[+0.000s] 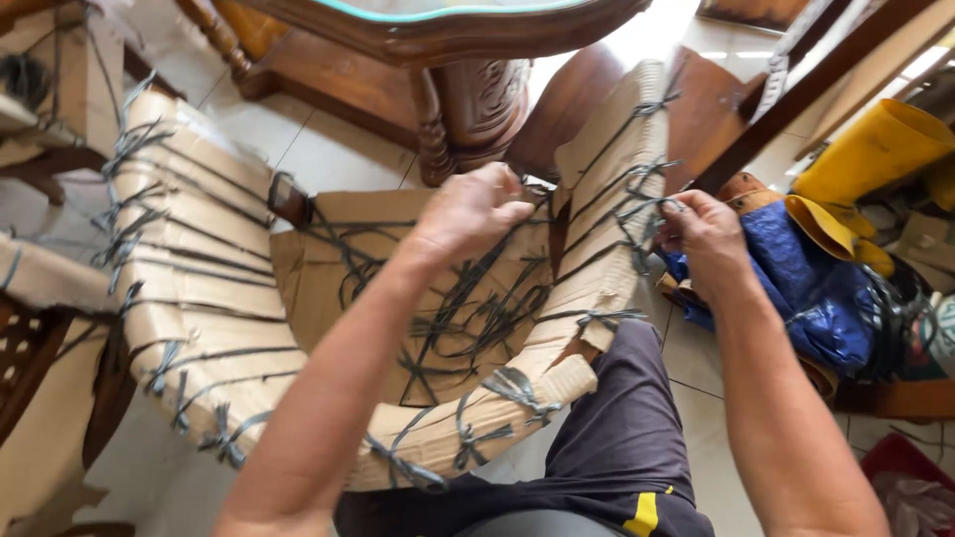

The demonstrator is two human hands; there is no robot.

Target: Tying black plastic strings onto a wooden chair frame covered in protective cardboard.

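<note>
**Cardboard-wrapped curved chair frame, grey strapping being worked at the far end**

Cardboard-wrapped frame (214, 328) sits in front of the person, curving from left round to an upright end at right, partly over their lap. Grey plastic strapping (468, 318) criss-crosses it, knotted along the edges.

Left hand (468, 214) is closed, fingers curled over strands near the centre top. Right hand (704, 234) pinches a strand at the knot cluster (647, 204) on the upright end.

My read on doing it well: keep one hand bracing the wrap while the other works a single strand; pull along the strap, not across, or the cardboard tears.

Around: carved dark wooden table leg (477, 109) just behind the frame, touching or nearly – can't tell. Blue tarp bundle (796, 288) and yellow rubber boots (875, 149) to the right, near the right elbow. Another wrapped piece (30, 278) at left. Tight space; table leg limits tilting the frame away.
</note>
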